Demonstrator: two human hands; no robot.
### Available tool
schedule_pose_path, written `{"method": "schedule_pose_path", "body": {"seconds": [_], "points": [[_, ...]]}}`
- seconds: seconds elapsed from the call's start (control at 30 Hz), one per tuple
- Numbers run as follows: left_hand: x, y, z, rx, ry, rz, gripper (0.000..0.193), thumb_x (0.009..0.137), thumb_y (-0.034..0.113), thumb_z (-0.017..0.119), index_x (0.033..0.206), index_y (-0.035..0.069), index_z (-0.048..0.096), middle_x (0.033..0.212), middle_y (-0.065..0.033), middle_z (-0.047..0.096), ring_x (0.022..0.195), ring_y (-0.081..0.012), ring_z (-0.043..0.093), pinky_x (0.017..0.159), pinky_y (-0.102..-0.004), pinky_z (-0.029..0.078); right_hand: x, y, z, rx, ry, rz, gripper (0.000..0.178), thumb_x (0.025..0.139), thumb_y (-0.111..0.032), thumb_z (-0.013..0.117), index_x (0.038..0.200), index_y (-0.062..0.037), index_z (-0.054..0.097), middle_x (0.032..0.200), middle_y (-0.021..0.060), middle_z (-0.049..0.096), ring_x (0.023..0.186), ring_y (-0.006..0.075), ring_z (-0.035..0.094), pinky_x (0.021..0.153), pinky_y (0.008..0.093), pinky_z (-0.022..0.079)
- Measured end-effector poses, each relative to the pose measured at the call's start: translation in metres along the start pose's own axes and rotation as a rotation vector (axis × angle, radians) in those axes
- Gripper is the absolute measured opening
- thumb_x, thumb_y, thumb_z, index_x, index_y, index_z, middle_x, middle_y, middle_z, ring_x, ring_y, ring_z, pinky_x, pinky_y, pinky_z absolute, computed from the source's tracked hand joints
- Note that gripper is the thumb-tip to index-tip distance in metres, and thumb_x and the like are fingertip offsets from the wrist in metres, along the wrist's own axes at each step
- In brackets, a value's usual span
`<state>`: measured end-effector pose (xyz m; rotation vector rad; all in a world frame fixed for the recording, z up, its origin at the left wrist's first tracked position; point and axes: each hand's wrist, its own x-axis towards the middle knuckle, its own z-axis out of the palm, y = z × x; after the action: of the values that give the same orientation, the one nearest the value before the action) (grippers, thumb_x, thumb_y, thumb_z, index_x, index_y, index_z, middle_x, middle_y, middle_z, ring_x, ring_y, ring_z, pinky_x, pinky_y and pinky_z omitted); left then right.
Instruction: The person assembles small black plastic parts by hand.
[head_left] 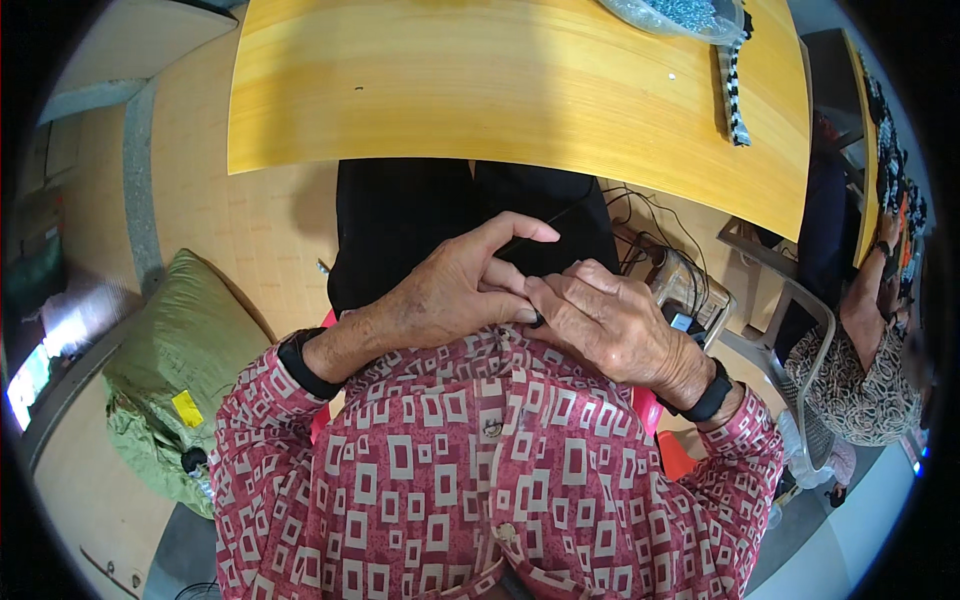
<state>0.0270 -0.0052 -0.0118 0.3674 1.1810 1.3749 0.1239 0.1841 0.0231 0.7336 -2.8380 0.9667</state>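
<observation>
My two hands meet in front of my shirt, above my lap. My left hand (pixel 455 290) has its index finger stretched out, while its thumb and other fingers pinch together. My right hand (pixel 610 325) is closed, its curled fingertips touching the fingers of the left. A small dark bit (pixel 539 321) shows between the thumb of my left hand and my right fingers; its kind is too hidden to tell. Each wrist wears a black band.
Ahead is a yellow wooden table (pixel 420 110). It bears a clear container (pixel 665 15) of small blue pieces and a black-and-white striped strip (pixel 735 95). A green sack (pixel 170 370) stands at left. Cables (pixel 680 240) hang at right, near a metal-framed chair (pixel 815 400) and another person (pixel 860 380).
</observation>
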Motion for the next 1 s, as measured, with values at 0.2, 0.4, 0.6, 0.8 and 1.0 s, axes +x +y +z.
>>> {"method": "schedule_pose_path", "body": {"seconds": [0.2, 0.4, 0.6, 0.8, 1.0], "points": [[-0.002, 0.003, 0.002, -0.012, -0.04, -0.025, 0.064, 0.086, -0.001, 0.069, 0.141, 0.005, 0.036, 0.091, -0.0088, 0.069, 0.087, -0.0092, 0.065, 0.079, -0.0239, 0.052, -0.005, 0.005, 0.0, -0.028, -0.087, -0.159, 0.02, 0.068, -0.009, 0.07, 0.084, -0.0002, 0.061, 0.078, 0.0047, 0.053, 0.071, 0.0166, 0.051, 0.054, 0.0257, 0.05], [-0.004, -0.004, 0.0, -0.157, -0.075, -0.006, 0.062, 0.085, 0.002, 0.071, 0.139, 0.003, 0.039, 0.092, -0.0096, 0.07, 0.088, -0.0092, 0.066, 0.08, -0.0238, 0.053, 0.0, 0.003, 0.0, -0.038, -0.043, -0.211, 0.017, 0.069, -0.007, 0.072, 0.079, -0.0018, 0.06, 0.072, 0.0032, 0.05, 0.067, 0.0147, 0.049, 0.05, 0.0251, 0.047], [-0.004, 0.001, -0.003, -0.415, -0.048, 0.022, 0.057, 0.086, 0.005, 0.071, 0.135, 0.003, 0.042, 0.093, -0.0095, 0.071, 0.087, -0.0099, 0.067, 0.078, -0.0219, 0.053, 0.013, 0.005, -0.013, 0.095, 0.009, -0.039, 0.026, 0.073, -0.015, 0.08, 0.085, -0.0016, 0.062, 0.073, 0.005, 0.055, 0.063, 0.0157, 0.051, 0.052, 0.0277, 0.046], [-0.001, 0.012, 0.006, -0.436, 0.033, 0.157, 0.04, 0.087, 0.003, 0.069, 0.124, 0.0, 0.053, 0.096, -0.01, 0.071, 0.087, -0.0117, 0.068, 0.078, -0.0213, 0.054, 0.022, 0.006, -0.031, 0.179, 0.087, 0.063, 0.036, 0.07, -0.016, 0.084, 0.096, -0.0002, 0.064, 0.083, 0.0077, 0.065, 0.068, 0.0197, 0.059, 0.058, 0.0311, 0.048], [-0.004, 0.028, 0.025, -0.301, 0.124, 0.242, 0.025, 0.089, 0.001, 0.066, 0.113, -0.002, 0.061, 0.098, -0.0098, 0.07, 0.088, -0.0106, 0.066, 0.078, -0.0218, 0.054, 0.013, -0.002, -0.044, 0.165, 0.23, 0.12, 0.033, 0.067, -0.018, 0.085, 0.089, -0.0023, 0.066, 0.075, 0.0056, 0.064, 0.064, 0.019, 0.059, 0.056, 0.0312, 0.046]]}}
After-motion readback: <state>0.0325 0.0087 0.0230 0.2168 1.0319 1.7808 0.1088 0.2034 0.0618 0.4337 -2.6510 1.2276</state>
